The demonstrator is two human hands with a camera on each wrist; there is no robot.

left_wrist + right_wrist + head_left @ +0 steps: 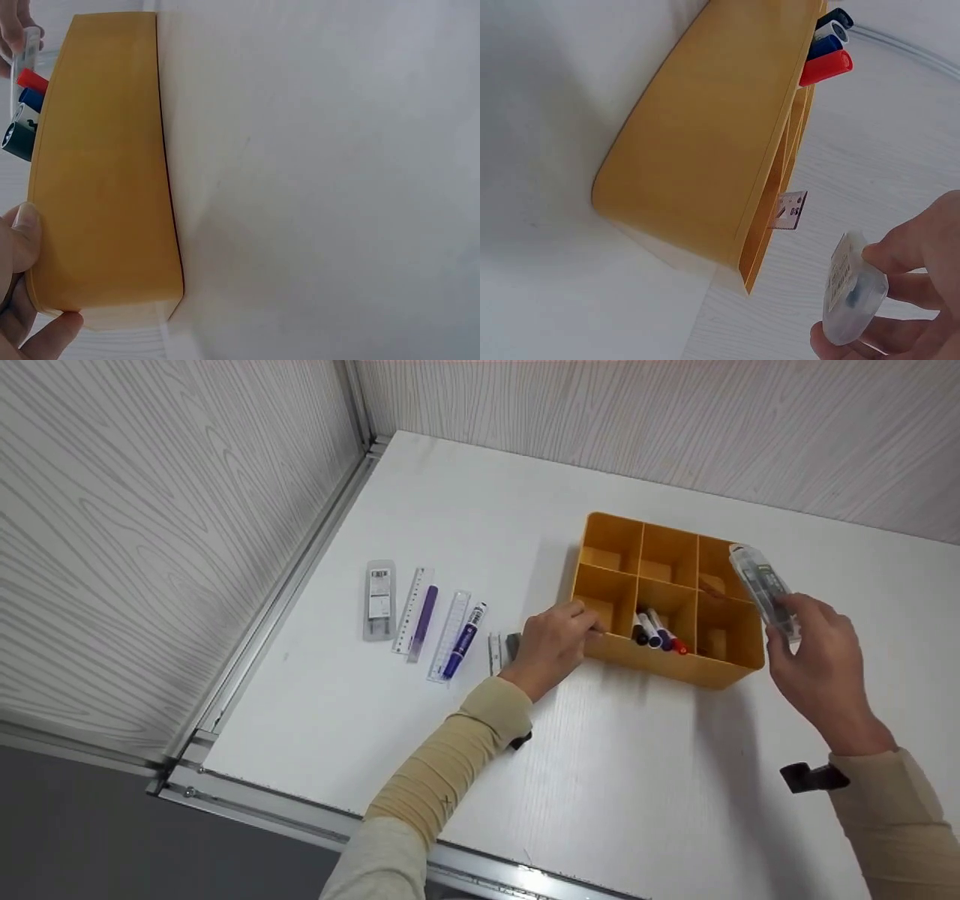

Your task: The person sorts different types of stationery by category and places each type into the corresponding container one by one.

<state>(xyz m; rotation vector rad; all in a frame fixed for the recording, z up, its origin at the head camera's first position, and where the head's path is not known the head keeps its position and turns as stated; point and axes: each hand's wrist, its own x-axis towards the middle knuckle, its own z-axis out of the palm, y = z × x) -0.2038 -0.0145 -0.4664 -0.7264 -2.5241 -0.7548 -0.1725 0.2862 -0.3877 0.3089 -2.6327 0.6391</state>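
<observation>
A clear case is up off the table, just beyond the right end of the box; the right hand pinches it between thumb and curled fingers. The left hand grips the box's near left corner, thumb against the outer wall. Markers lean in the near middle compartment, caps above the near rim, and a ruler end sticks up at the box's right part. Left of the box, partly behind the left hand, lies a white strip; further left are a purple marker on a clear ruler, a purple pen, a scale and, leftmost, another case.
</observation>
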